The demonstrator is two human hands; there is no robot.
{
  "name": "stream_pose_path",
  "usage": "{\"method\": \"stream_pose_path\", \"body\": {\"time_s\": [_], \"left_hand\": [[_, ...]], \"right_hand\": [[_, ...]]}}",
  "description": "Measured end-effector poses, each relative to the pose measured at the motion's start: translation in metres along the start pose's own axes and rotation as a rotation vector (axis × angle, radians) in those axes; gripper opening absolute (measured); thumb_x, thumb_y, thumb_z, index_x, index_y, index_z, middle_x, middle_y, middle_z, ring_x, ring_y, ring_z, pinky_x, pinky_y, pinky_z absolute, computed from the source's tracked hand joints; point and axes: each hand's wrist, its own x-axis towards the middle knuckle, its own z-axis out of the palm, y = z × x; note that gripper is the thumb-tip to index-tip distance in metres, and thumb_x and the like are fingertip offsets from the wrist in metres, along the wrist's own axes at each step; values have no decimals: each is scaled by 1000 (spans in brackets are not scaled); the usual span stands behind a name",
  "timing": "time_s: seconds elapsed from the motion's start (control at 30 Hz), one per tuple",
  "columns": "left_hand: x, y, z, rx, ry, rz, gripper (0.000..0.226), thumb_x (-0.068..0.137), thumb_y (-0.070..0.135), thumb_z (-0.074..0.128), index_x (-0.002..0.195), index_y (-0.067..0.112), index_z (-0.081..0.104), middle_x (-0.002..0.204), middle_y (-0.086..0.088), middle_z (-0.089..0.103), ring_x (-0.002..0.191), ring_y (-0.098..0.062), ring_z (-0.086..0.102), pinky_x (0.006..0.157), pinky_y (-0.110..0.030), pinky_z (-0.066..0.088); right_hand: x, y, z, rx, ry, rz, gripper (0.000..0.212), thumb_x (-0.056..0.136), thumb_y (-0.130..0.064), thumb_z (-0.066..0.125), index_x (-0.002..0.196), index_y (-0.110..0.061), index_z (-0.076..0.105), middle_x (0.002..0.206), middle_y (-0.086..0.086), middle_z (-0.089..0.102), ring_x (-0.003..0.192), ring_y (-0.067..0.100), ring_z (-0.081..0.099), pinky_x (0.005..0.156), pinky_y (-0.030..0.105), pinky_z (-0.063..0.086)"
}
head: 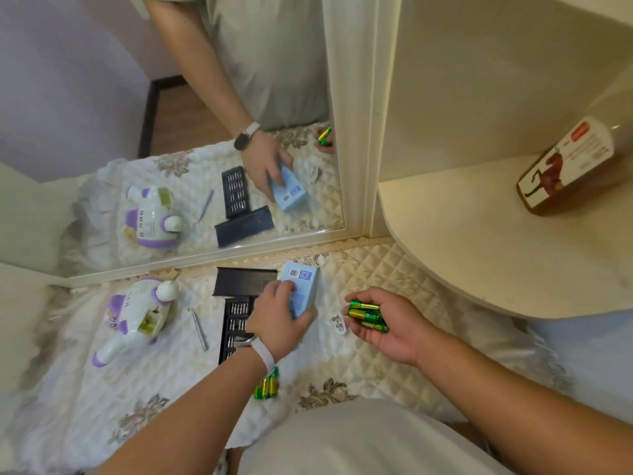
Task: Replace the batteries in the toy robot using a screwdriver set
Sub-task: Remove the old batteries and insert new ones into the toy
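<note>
Now your left hand (279,318) grips blue box (303,286), fingers (286,286) curled over it; your right hand (383,323) cups green batteries (366,315) in curled fingers; toy robot (137,313) lies well apart.

Head-worn camera looks steeply down, near the quilted tabletop (342,375).

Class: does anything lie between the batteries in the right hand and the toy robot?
The batteries in the right hand must cross the left hand gripping the blue box, the bit tray and the screwdriver lying on the cloth before reaching the toy robot.
</note>
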Motion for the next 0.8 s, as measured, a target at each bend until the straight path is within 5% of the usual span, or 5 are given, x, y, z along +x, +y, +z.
{"method": "stream_pose_path", "body": {"time_s": [0.13,0.3,0.57,0.8], "left_hand": [[-24,-8,-28,-131,99,153,46,75,31,74,112,22,47,118,9,48,99,-12,51,66,-22,44],[-52,-24,-59,-196,166,332,47,69,34,67,108,31,41,131,11,45,113,-14,51,79,-30,52],[-74,-50,-87,-44,186,491,45,66,28,66,107,23,48,138,-7,52,115,-23,53,92,-34,47],[-82,-71,-113,103,231,629,44,61,22,66,103,18,51,130,-10,59,100,-30,60,80,-40,51]], "right_hand": [[-5,1,15,-62,-54,-23,17,90,-11,56,93,0,68,82,18,67,66,24,63,60,28,55],[-21,4,39,-162,-134,-70,17,90,-14,59,96,-1,68,80,16,67,62,21,61,54,27,53],[-38,26,75,-395,-221,-193,15,93,-19,63,102,-7,64,86,10,63,64,15,59,53,22,50],[-38,61,106,-773,-134,-406,17,86,-23,71,101,-14,70,86,3,68,65,12,57,61,26,49]]}}
